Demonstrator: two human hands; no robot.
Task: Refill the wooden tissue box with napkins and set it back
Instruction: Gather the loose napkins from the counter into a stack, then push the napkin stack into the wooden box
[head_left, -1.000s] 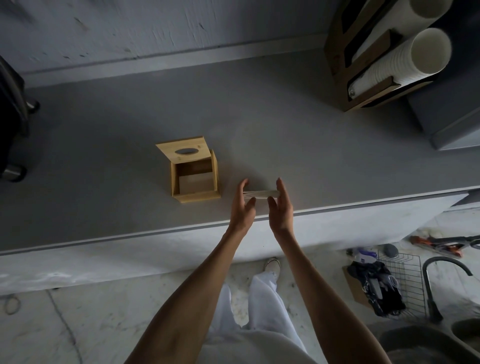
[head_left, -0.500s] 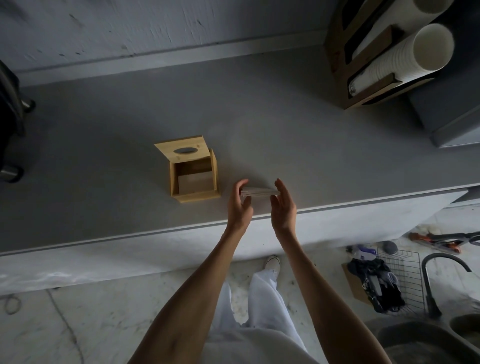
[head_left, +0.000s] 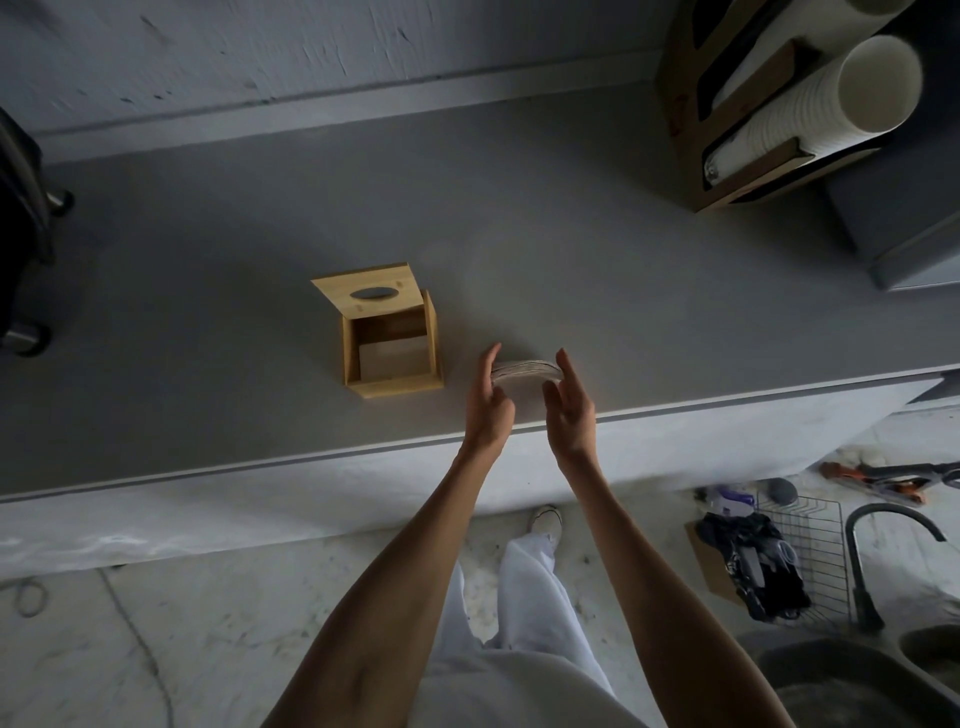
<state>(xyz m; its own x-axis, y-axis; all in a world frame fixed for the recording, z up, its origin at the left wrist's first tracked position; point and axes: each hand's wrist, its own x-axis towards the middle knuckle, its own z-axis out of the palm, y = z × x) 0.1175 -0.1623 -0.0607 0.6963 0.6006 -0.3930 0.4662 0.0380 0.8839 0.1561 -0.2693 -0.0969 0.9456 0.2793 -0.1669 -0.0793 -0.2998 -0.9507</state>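
Note:
A wooden tissue box (head_left: 389, 340) stands on the grey counter (head_left: 597, 249), its lid with an oval slot tipped open toward the wall. A few pale napkins lie low inside it. To its right I hold a thin stack of napkins (head_left: 525, 371) pressed between both palms, bowed slightly upward, just above the counter near the front edge. My left hand (head_left: 487, 402) presses the stack's left end and my right hand (head_left: 569, 408) presses its right end. The stack is a short gap away from the box.
A brown holder with stacked white cups (head_left: 789, 98) stands at the back right of the counter. A dark appliance (head_left: 21, 234) sits at the far left. On the floor to the right are a wire basket (head_left: 810, 551) and a black tap (head_left: 872, 561).
The napkin stack has risen a little and now bows upward between my palms. My hands stay in about the same spot beside the box.

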